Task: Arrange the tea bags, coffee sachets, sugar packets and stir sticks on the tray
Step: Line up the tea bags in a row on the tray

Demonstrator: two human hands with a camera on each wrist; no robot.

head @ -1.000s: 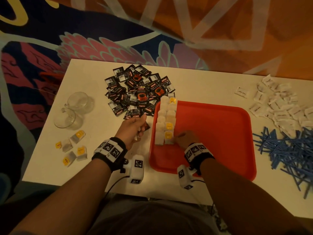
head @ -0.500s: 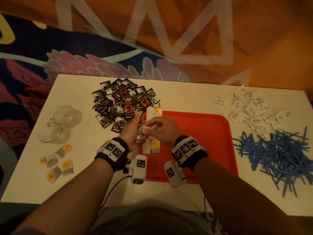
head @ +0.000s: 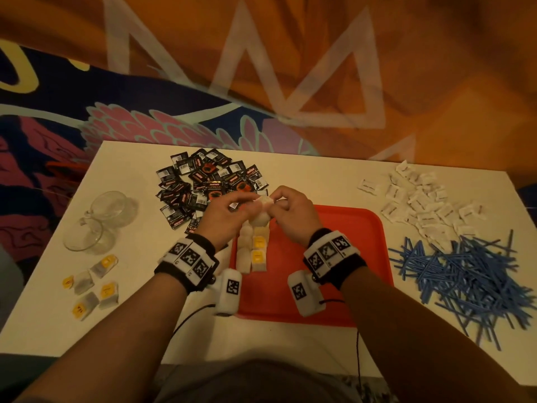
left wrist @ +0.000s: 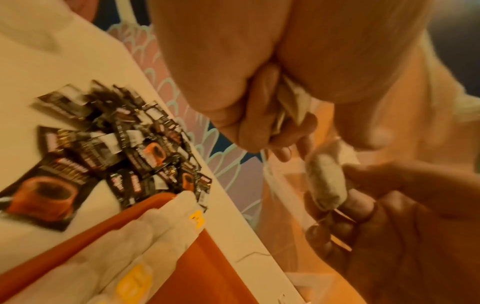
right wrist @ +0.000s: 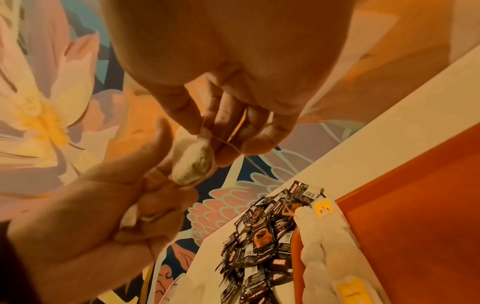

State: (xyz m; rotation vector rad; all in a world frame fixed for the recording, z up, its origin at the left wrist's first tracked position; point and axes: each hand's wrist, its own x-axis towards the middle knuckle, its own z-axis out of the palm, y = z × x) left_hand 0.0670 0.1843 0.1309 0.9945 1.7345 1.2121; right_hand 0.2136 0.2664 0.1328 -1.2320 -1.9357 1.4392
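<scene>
Both hands meet above the far left corner of the red tray [head: 334, 257]. My left hand [head: 229, 209] grips crumpled tea bags [left wrist: 291, 102] in its curled fingers. My right hand [head: 286, 206] pinches one white tea bag [head: 263, 202] and its thin string [right wrist: 233, 144]; the left fingertips touch that bag's other end [right wrist: 193, 164]. Two rows of tea bags [head: 252, 251] with yellow tags lie along the tray's left side. The black coffee sachets [head: 209, 184] are piled behind the tray, the sugar packets [head: 421, 205] and blue stir sticks [head: 465, 274] to its right.
Two glass cups [head: 98, 222] lie on their sides at the table's left, with several loose tea bags [head: 90, 286] in front of them. The white table [head: 319, 175] ends at a patterned carpet. The tray's right part holds nothing.
My right hand left the tea-bag rows on the tray and rose to meet the left hand, which also lifted. It now pinches a tea bag that the left hand held.
</scene>
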